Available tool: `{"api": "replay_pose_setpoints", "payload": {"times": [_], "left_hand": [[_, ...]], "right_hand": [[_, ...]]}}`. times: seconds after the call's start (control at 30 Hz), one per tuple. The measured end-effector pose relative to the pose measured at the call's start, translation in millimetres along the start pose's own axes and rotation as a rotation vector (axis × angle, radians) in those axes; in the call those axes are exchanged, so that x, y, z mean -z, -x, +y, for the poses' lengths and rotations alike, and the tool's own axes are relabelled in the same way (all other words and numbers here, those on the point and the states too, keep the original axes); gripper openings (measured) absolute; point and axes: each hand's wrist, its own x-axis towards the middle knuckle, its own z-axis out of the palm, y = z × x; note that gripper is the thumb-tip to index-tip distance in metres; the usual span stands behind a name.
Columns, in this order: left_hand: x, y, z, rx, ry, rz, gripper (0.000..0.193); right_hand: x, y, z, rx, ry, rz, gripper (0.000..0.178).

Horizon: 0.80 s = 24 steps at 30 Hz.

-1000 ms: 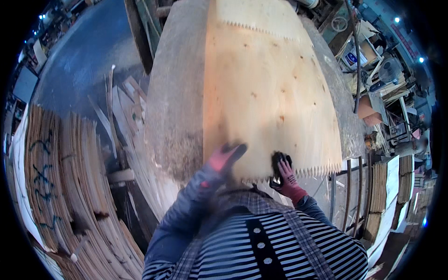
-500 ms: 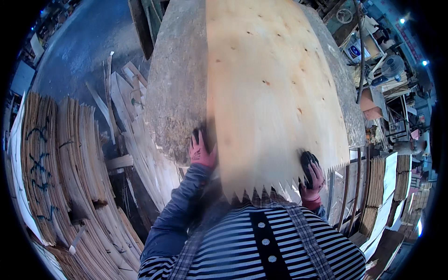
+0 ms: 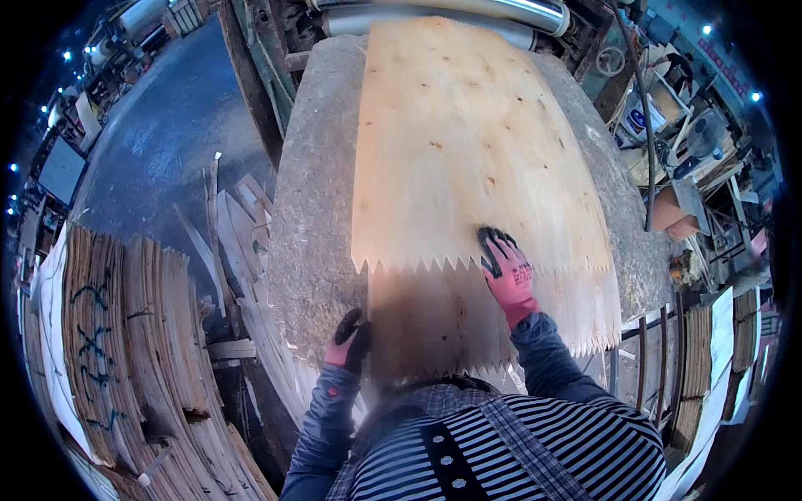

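Note:
A pale knotty wood veneer sheet (image 3: 468, 150) with a jagged near edge lies on a worn stone-grey table. Under it, a second veneer sheet (image 3: 434, 321) shows along its near end, also jagged. My right hand (image 3: 508, 271), in a pink and black work glove, rests on the top sheet by its jagged edge, fingers stretched forward. My left hand (image 3: 349, 341), gloved alike, is just left of the lower sheet's near corner, fingers apart and holding nothing. Whether it touches the sheet or table is unclear.
Metal rollers (image 3: 501, 15) of a machine span the table's (image 3: 313, 167) far end. Stacked veneer (image 3: 125, 334) stands at left, with loose wood strips (image 3: 238, 234) beside the table. More stacks (image 3: 697, 359) and a fan (image 3: 706, 134) are at right.
The top sheet has slid forward, uncovering the sheet beneath. My right hand has moved forward and left onto the top sheet; my left hand has drawn back. The far rollers now show.

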Motion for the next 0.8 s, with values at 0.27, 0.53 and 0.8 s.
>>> {"api": "replay_pose_setpoints", "payload": {"times": [0.27, 0.53, 0.8], "left_hand": [[-4.0, -13.2, -18.7, -0.179, -0.269, -0.008, 0.044], [-21.8, 4.7, -3.2, -0.844, -0.887, 0.075, 0.057], [-84.5, 64.8, 58.4, -0.356, -0.176, -0.333, 0.078]], "right_hand": [[-67.5, -91.9, 16.4, -0.077, 0.054, 0.014, 0.054], [-15.8, 21.0, -16.8, 0.050, -0.106, -0.152, 0.071], [31.5, 172.8, -34.8, 0.185, -0.173, -0.314, 0.089]]}}
